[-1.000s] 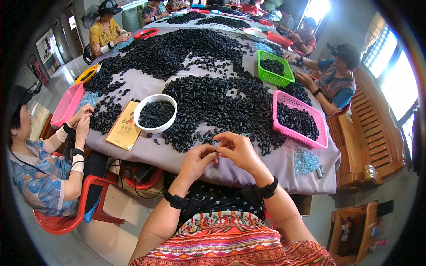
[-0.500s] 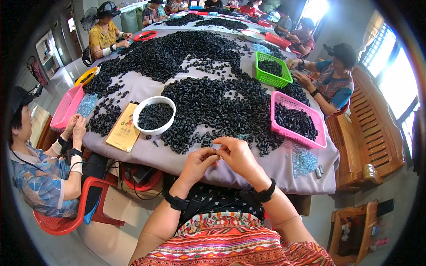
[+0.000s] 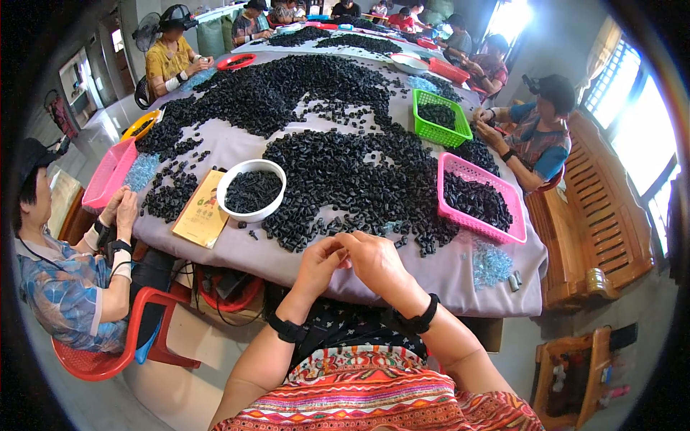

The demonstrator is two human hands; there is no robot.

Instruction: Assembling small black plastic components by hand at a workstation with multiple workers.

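Head view showed your right hand (image 3: 376, 261) newly folded down over your left hand (image 3: 316, 267), suggesting close fingertip work, though whether either gripped anything couldn't be told.

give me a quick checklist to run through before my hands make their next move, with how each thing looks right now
1. Left hand and right hand brought together at the fingers: ok, in front of the table's near side.
2. Item between the fingers visible: cannot tell, the hands cover that spot.
3. Black pieces close by: ok, a broad heap lies just beyond the hands.
4. White bowl upright: ok, with dark parts inside.
5. Cloth beside the bowl free of loose bits: not ok, small dark bits lie there.
6. Near-right pink basket upright: ok, with black pieces inside.
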